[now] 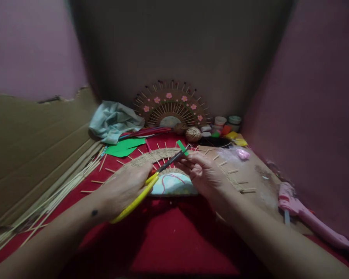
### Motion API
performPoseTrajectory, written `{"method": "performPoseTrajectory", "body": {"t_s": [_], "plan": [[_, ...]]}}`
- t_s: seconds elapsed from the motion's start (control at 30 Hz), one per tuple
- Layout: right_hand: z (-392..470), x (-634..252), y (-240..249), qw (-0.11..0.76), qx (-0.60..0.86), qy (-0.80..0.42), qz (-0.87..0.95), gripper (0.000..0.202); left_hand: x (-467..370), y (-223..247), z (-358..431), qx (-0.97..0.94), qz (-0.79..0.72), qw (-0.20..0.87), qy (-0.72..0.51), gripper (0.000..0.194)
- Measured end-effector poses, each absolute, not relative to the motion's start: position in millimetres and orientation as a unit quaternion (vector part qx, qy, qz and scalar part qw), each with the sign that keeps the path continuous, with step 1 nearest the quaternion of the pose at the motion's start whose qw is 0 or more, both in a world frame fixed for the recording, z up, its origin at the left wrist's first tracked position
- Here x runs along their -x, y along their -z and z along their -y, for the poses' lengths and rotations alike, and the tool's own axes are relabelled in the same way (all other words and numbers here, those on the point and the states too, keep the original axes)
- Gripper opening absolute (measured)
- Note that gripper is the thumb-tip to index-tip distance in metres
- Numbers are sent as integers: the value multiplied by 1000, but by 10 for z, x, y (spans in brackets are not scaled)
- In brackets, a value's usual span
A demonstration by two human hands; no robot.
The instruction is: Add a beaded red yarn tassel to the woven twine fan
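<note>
Bare forearms converge on pointed scissors across a flat green strip.

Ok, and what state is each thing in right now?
Scissors, held in the left hand; blade opening unclear
Green strip, held in the right hand, by the blades
Near fan, lying down, stick ends protruding
Flowered fan, standing upright behind
Twine ball, wound
Light blue cloth, crumpled
Green sheets, lying spread
Glue gun, lying down; on or off, can't tell
</note>
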State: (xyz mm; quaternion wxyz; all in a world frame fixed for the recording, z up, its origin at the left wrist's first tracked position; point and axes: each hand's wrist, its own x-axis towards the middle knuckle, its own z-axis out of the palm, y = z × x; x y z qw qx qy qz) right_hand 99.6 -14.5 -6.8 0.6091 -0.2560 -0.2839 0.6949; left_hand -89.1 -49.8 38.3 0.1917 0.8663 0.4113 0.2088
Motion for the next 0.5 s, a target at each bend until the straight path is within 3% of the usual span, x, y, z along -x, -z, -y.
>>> {"method": "performPoseTrajectory", "body": {"t_s": [0.17, 0.33, 0.5], "plan": [[17, -761, -7, 577, 238, -716, 314, 7, 1024, -487, 561, -822, -468, 235, -222, 48], [-142, -454, -61, 555, 240, -732, 314, 9, 1345, -380, 493, -748, -616, 224, -105, 25], [-246, -170, -79, 512, 290, -753, 295, 13, 1589, -317, 442, -725, -651, 207, -89, 7]]}}
